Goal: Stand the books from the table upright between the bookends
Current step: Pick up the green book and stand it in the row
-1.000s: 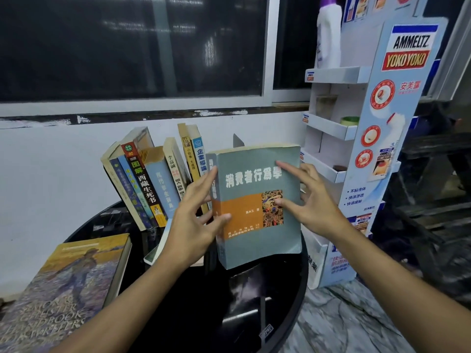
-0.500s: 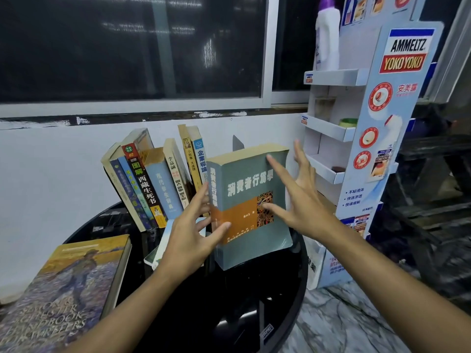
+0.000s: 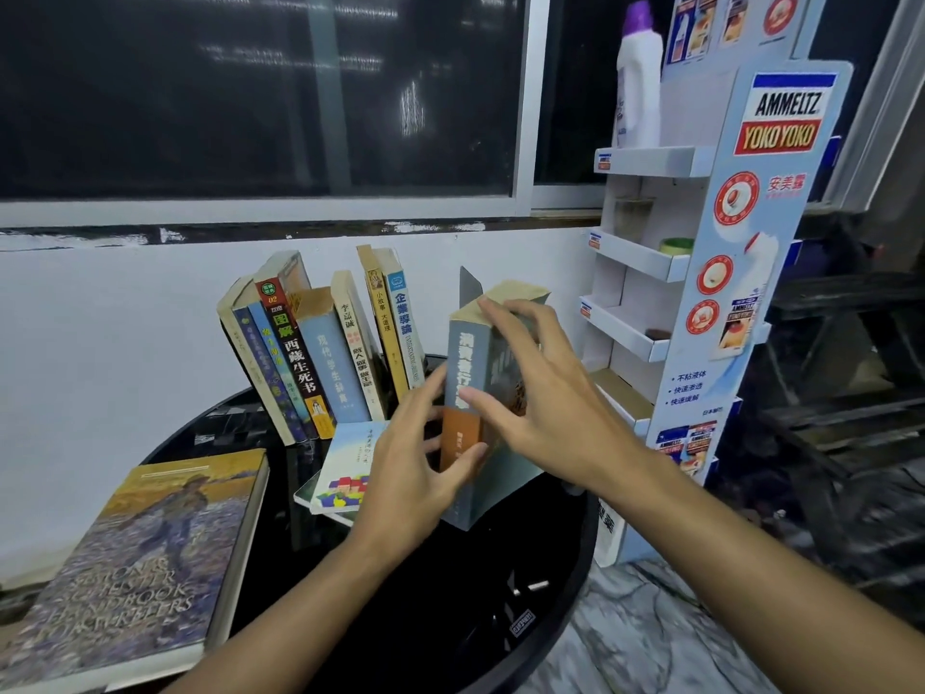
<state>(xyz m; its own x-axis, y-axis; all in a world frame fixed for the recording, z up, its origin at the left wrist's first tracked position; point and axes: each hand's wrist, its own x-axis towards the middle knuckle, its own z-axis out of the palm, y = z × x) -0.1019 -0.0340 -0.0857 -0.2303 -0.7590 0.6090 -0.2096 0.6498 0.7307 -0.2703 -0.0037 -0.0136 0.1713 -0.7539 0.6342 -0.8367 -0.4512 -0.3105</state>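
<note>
Far L of left hand (image 3: 415,473): big paperback (image 3: 135,558), flat on table (image 3: 425,618). Prob. heavy and floppy, so take it by both long edges. Beyond that hand, row of books (image 3: 320,353) leans left. Betw. the hands, grey-green book (image 3: 463,363) stands spine-on, bookend (image 3: 469,293) just behind. Left hand pinches its lower spine; right hand (image 3: 540,393) clamps top and cover. Thick, prob. hefty; soft cover, so grip near spine.
</note>
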